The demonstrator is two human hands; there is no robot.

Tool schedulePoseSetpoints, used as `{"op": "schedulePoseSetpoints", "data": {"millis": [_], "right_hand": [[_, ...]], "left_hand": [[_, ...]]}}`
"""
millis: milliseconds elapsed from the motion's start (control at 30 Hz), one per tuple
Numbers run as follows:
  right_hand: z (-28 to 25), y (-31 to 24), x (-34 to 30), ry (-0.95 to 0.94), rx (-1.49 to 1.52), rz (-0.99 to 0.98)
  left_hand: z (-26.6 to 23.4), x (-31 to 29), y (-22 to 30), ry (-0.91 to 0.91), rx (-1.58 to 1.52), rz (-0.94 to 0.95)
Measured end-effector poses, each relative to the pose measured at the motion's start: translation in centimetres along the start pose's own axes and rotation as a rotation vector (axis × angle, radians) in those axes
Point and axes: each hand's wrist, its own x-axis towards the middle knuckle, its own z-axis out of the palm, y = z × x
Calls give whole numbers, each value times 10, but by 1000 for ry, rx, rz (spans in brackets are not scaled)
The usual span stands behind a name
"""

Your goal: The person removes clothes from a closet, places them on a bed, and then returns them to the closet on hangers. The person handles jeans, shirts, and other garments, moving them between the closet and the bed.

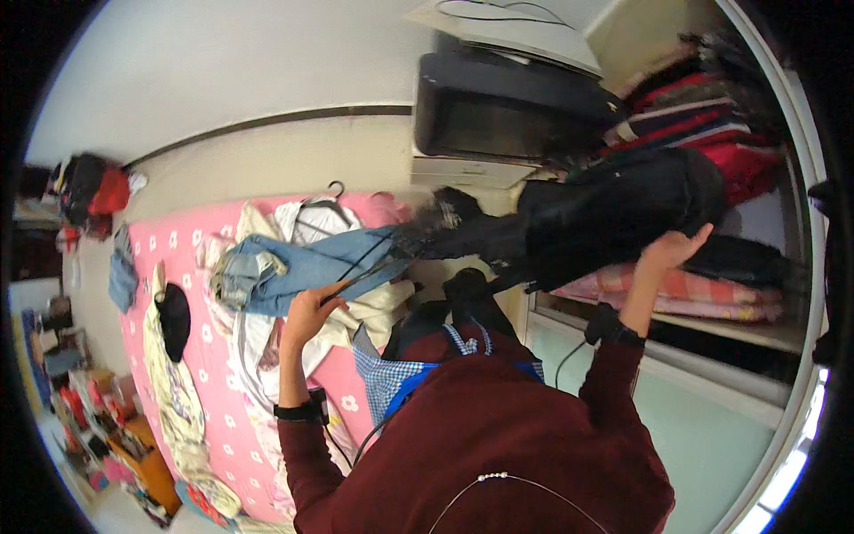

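Note:
A black garment, blurred in places, stretches from the open cupboard shelf toward the bed. At its right end my right hand lies against the lower edge, with fingers stretched out. My left hand is over the bed, its fingers closed on a thin black strip that runs up toward the garment's blurred left end. Whether this strip is a strap or part of a hanger cannot be made out. Just beyond that hand, blue jeans lie on white and cream clothes.
The bed has a pink flowered sheet, with a black cap and cream garment at left. A hanger lies at the far edge. A dark television stands beyond; folded clothes and checked bedding fill the cupboard.

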Motion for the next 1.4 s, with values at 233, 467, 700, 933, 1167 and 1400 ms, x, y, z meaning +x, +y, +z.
{"op": "schedulePoseSetpoints", "data": {"millis": [233, 467, 700, 933, 1167, 1400], "right_hand": [[62, -9, -82, -420, -54, 41], [146, -46, -187, -1228, 1054, 1191], [186, -70, -249, -1410, 1128, 1303], [210, -91, -359, -1524, 1040, 1696], [238, -91, -421, -1701, 910, 1866], [240, -43, -502, -1750, 773, 2087]], "left_hand": [[60, -14, -20, 316, 584, -6], [101, -8, 14, 427, 693, -115], [74, -23, -14, 601, 582, -427], [61, -28, -39, 811, 526, -571], [46, -79, -88, 989, 452, -928], [34, -139, -88, 1353, 115, -1160]]}}
